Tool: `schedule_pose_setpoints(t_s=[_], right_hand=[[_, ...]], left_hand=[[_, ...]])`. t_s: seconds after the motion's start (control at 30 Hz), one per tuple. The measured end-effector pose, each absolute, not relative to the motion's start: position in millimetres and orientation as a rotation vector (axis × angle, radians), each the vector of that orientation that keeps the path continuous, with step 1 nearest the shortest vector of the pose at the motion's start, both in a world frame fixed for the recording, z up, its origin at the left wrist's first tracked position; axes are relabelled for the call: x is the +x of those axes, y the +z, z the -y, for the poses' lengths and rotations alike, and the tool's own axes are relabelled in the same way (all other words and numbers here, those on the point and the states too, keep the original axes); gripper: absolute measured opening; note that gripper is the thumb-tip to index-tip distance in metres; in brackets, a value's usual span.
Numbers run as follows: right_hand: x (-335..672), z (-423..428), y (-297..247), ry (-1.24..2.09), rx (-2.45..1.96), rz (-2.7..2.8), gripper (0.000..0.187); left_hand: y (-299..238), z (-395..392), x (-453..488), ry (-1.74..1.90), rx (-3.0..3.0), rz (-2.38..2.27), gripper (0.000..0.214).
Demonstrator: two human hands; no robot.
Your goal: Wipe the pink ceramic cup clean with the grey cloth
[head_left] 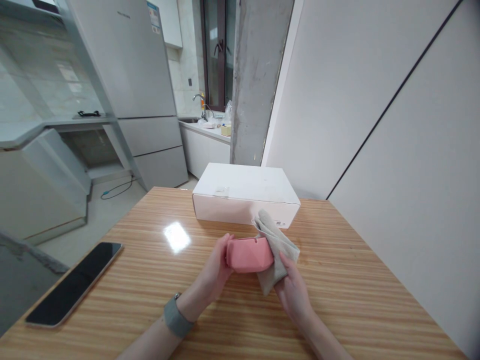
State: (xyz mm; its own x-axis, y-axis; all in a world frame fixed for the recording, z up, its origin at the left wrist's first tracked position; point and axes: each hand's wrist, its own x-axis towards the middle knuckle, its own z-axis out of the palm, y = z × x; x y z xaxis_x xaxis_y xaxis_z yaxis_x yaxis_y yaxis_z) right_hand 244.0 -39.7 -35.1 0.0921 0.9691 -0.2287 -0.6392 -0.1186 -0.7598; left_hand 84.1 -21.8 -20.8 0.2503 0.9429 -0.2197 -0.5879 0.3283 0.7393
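My left hand (218, 265) grips the left side of a pink ashtray (249, 256), a small faceted dish with a notch in its upper edge. It is held up over the wooden table (210, 325), tilted so that its outer side faces me. A folded grey-beige cloth (279, 250) is in my right hand (294, 290), with the thumb lying over it. The cloth presses against the ashtray's right side and covers part of it. Fingers of both hands are partly hidden behind what they hold. A grey band is on my left wrist.
Behind my hands, a white cardboard box (245, 192) lies at the table's far edge. A dark-screened phone (75, 285) rests near the left edge. The white wall (375, 150) borders the table on the right. Beyond stand a fridge (127, 65) and a sink counter (206, 142).
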Motion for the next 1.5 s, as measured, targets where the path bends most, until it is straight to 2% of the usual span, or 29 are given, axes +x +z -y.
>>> schedule_pose_setpoints(t_s=[0.1,0.23,0.4,0.63,0.93,1.33,1.4,1.5], right_hand=[[248.7,36.8,-30.6,1.420,-0.883,0.482,0.039],[253.7,34.8,-21.6,1.417,-0.857,0.452,0.038],[251.6,38.7,-11.6,1.466,-0.811,0.452,0.038],[244.6,47.1,-2.2,1.529,-0.735,0.505,0.037],[246.4,45.9,-9.9,1.476,-0.827,0.450,0.037],[247.2,44.7,-21.7,1.499,-0.790,0.524,0.032],[248.2,43.5,-24.4,1.499,-0.795,0.509,0.031],[251.4,40.4,-26.4,1.480,-0.833,0.423,0.027]], left_hand=[[-13.3,23.3,81.8,1.066,0.549,-0.606,0.031],[-6.7,27.6,77.9,1.024,0.638,-0.614,0.044],[-10.3,28.6,79.4,1.049,0.860,-0.531,0.045],[-12.9,29.8,78.6,1.038,0.724,-0.474,0.062],[-14.4,29.7,81.2,1.126,0.712,-0.678,0.065],[-12.7,29.1,83.7,1.225,0.963,-1.024,0.099],[-14.4,29.0,83.2,1.203,0.931,-1.018,0.098],[-15.9,27.4,79.2,1.117,0.785,-0.895,0.081]])
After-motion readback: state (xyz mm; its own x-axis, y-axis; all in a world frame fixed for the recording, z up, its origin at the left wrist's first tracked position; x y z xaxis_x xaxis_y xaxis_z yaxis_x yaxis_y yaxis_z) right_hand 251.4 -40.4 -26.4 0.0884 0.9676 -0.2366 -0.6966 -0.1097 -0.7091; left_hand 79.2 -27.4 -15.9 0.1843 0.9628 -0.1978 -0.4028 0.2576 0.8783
